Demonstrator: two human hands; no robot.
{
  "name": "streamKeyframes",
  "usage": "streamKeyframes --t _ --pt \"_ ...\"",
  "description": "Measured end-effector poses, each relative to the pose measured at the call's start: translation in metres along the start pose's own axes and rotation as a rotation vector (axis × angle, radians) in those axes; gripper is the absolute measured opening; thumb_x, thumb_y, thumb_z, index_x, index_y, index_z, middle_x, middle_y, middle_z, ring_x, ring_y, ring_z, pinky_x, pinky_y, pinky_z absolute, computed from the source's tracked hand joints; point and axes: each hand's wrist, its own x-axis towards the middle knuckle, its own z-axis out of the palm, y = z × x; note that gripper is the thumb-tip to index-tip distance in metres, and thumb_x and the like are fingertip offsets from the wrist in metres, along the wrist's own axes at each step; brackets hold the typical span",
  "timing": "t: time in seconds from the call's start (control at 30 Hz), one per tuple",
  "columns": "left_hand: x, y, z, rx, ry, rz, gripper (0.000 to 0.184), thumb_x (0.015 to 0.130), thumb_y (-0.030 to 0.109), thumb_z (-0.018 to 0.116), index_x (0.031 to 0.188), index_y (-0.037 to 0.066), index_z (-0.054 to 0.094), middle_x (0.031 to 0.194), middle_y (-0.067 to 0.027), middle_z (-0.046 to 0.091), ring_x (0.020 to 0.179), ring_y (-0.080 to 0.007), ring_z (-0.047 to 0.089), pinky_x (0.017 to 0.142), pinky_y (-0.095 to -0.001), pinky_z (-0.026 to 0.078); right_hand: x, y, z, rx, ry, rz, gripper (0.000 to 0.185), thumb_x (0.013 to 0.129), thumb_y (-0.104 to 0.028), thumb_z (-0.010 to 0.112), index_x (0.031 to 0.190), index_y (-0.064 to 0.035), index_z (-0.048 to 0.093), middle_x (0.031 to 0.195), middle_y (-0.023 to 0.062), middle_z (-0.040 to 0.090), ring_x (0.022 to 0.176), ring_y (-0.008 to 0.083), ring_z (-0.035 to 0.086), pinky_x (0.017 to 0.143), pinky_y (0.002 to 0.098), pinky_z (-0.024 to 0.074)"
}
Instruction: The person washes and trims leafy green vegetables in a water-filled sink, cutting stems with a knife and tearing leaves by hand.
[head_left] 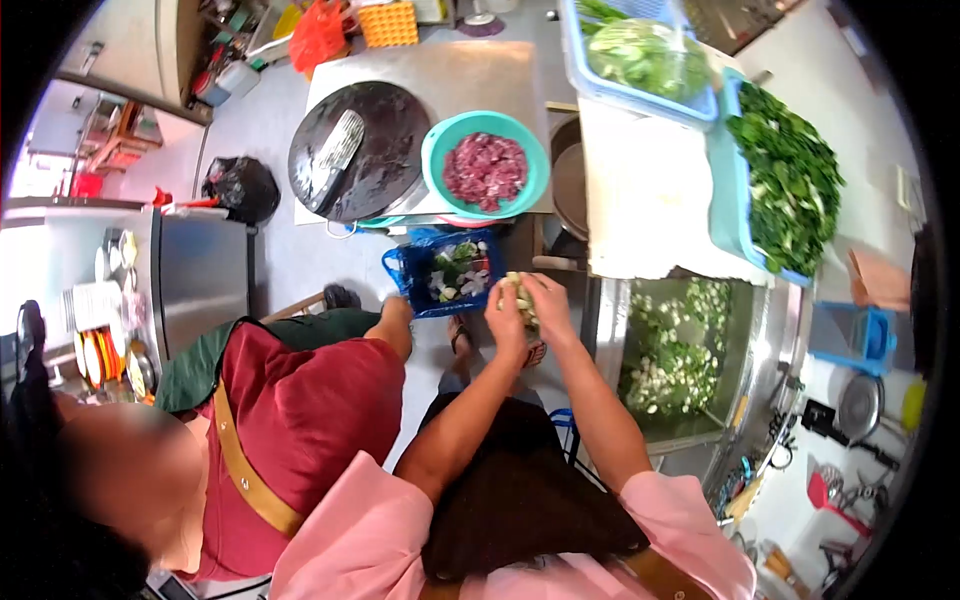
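Note:
My left hand (507, 322) and my right hand (547, 302) are close together, both closed around pale green-white vegetable pieces (517, 287). Fingers cover much of the pieces, so their exact kind is unclear. Just left of my hands is a blue bin (400, 268) lined with a blue bag, holding leafy scraps (460, 272). To the right, cut green and white vegetable pieces (680, 350) float in water in a metal sink (610, 350).
A metal table (480, 75) ahead bears a round black chopping board (395, 130), a cleaver (338, 150) and a turquoise bowl (432, 160) of chopped raw meat (485, 170). Blue baskets hold greens (785, 180) at right. A person in a red shirt (300, 400) stands close on my left.

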Motion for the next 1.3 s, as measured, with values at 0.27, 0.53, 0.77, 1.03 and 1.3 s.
streamKeyframes --t 0.27,0.53,0.77,1.03,1.3 --pt "0.174 -0.047 -0.138 -0.224 0.201 -0.206 0.071 0.095 0.045 0.056 0.151 0.009 0.031 0.143 -0.0123 0.044 0.118 -0.0247 0.053 0.095 -0.0394 0.046 0.177 0.150 0.095 -0.244 -0.250 0.214 0.057 0.092 -0.044 0.064 0.137 -0.0093 0.055 0.135 0.0079 0.057 0.123 0.0236 0.052 0.100 0.0342 0.0401" --pt "0.187 -0.034 -0.155 -0.096 0.214 -0.329 0.052 0.099 0.038 0.047 0.141 0.007 0.044 0.147 -0.0098 0.042 0.135 -0.0270 0.037 0.112 -0.0435 0.030 0.169 0.154 0.080 0.167 -0.046 0.334 0.053 0.096 -0.025 0.058 0.140 0.0023 0.046 0.143 0.0173 0.048 0.130 0.0318 0.048 0.107 0.0416 0.0414" --pt "0.123 -0.035 -0.118 0.019 -0.007 -0.411 0.039 0.095 0.027 0.054 0.125 0.001 0.057 0.127 -0.0118 0.060 0.119 -0.0253 0.057 0.103 -0.0390 0.043 0.056 0.082 0.019 0.711 -0.194 0.196 0.030 0.098 -0.023 0.048 0.108 -0.0001 0.065 0.100 0.0149 0.071 0.091 0.0253 0.069 0.085 0.0404 0.0562" --pt "-0.002 -0.044 -0.025 0.391 -0.511 -0.032 0.029 0.101 0.030 0.053 0.104 0.004 0.065 0.096 -0.0058 0.068 0.078 -0.0123 0.061 0.067 -0.0249 0.047 -0.119 -0.011 -0.174 0.627 0.084 -0.144 0.024 0.096 -0.014 0.054 0.111 0.0022 0.063 0.098 0.0127 0.070 0.088 0.0221 0.069 0.081 0.0355 0.0573" --pt "-0.111 -0.051 0.099 0.906 -0.992 0.223 0.028 0.102 0.021 0.048 0.105 -0.002 0.064 0.089 -0.0061 0.067 0.081 -0.0136 0.059 0.076 -0.0275 0.048 -0.141 0.129 -0.403 0.669 0.894 0.030 0.027 0.098 -0.011 0.052 0.120 0.0023 0.060 0.101 0.0140 0.068 0.085 0.0234 0.067 0.078 0.0365 0.0569"
